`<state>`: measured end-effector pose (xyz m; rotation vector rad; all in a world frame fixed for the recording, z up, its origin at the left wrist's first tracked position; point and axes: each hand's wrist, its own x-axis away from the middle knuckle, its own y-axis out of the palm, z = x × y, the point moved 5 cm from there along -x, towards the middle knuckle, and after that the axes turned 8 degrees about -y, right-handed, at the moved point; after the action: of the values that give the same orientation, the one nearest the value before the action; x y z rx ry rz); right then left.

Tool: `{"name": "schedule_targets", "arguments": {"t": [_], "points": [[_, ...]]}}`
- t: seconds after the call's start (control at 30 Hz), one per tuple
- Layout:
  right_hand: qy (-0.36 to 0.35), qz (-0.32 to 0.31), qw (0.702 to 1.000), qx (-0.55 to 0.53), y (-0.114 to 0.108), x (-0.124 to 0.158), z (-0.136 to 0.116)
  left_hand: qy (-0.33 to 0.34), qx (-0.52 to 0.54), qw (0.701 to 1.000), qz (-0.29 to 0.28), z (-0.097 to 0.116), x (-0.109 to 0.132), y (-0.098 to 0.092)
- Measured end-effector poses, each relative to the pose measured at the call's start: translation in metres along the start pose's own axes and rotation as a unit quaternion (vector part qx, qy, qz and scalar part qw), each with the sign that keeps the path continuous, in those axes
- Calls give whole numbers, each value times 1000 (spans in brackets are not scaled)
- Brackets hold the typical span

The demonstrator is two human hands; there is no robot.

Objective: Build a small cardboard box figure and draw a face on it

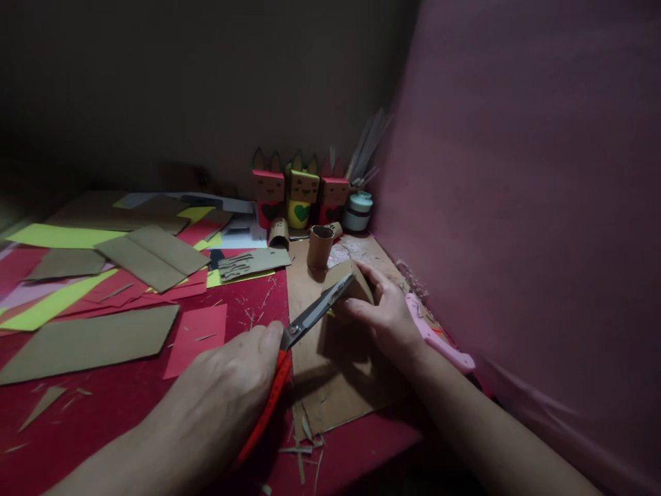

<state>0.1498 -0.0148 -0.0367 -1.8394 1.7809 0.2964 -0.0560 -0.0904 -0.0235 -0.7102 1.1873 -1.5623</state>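
My left hand (222, 372) is closed around the red handle of a pair of scissors (304, 320). The blades point up and to the right, their tips lying against a small piece of brown cardboard (338, 275). That piece looks bent or box-shaped, and my right hand (385, 310) grips it between thumb and fingers. Whether the blades are cutting into it or only resting on it I cannot tell. Both are held above a flat cardboard sheet (330, 393). Just behind stands an upright cardboard tube (320, 248).
Three decorated cardboard figures (302, 196) and a light blue jar (358, 210) line the back. Coloured paper and cardboard sheets (93, 337) spread across the left. A pink hot glue gun (438, 337) lies beside my right forearm, near the pink curtain-like wall (516, 172). Cardboard scraps (304, 448) litter the front.
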Motion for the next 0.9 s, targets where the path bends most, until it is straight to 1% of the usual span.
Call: {"name": "schedule_targets", "arguments": {"t": [0.1,0.2,0.27,0.4,0.5,0.7,0.8,0.9], "points": [[16,-6,1000,-11,-1,-3,1,-1,-14,1000,-11,1,1,2],[37,10,999,-26,-2,-4,-5,-18,-28,999,5,-1,2,2],[33,30,999,-7,-3,-5,-12,-22,-41,999,16,-2,2,2],[-20,64,995,73,-2,-3,-24,-28,-49,998,12,-2,0,2],[-48,71,991,103,-1,-1,-24,-24,-42,999,11,0,-1,2],[-91,54,988,116,1,3,-21,-19,-36,999,9,1,-2,2],[-108,44,984,133,3,4,-20,-27,-37,999,-1,1,-1,2],[-140,49,976,161,4,6,-22,-27,-35,999,-16,1,1,3]]}}
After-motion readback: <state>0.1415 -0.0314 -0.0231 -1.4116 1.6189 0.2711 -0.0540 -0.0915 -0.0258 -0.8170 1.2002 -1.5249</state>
